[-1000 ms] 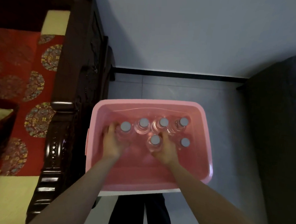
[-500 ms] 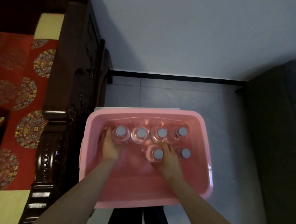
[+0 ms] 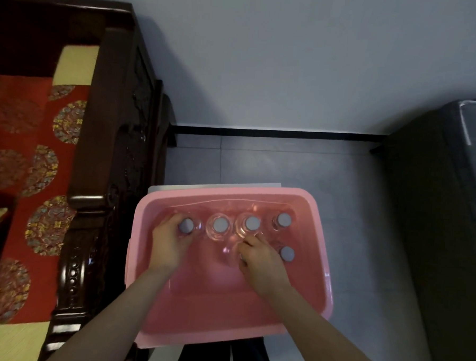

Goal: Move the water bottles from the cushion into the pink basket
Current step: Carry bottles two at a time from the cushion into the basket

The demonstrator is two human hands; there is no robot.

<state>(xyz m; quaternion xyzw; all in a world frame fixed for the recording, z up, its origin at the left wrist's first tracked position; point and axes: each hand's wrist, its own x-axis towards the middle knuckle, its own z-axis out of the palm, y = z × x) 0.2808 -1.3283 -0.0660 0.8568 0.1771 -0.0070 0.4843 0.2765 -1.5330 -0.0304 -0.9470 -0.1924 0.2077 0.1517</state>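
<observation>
**Bottles upright in basket, both hands in it**

The water bottles (image 3: pixel 220 225) all stand inside the pink basket (image 3: pixel 232 194). Their long axes are vertical and their grey caps point straight up at the camera.
- Four stand in a row along the basket's far wall, and one more stands nearer, by its right wall.
- The left hand (image 3: pixel 168 245) has its fingers curled round the corner bottle (image 3: pixel 186 225) at the left end of that row.
- The right hand (image 3: pixel 260 261) has its fingers curled down over the front bottle (image 3: pixel 227 248) mid-basket. Its cap is hidden under the hand and only a bit of clear body shows.
- The bottle bodies are transparent against the pink, so their outlines are hard to make out.
- The cushion (image 3: pixel 25 169), left of the basket beyond the wooden armrest (image 3: pixel 109 146), is cut off by the frame edge.
- A white sheet (image 3: pixel 217 187) peeks out past the basket's far rim.
</observation>
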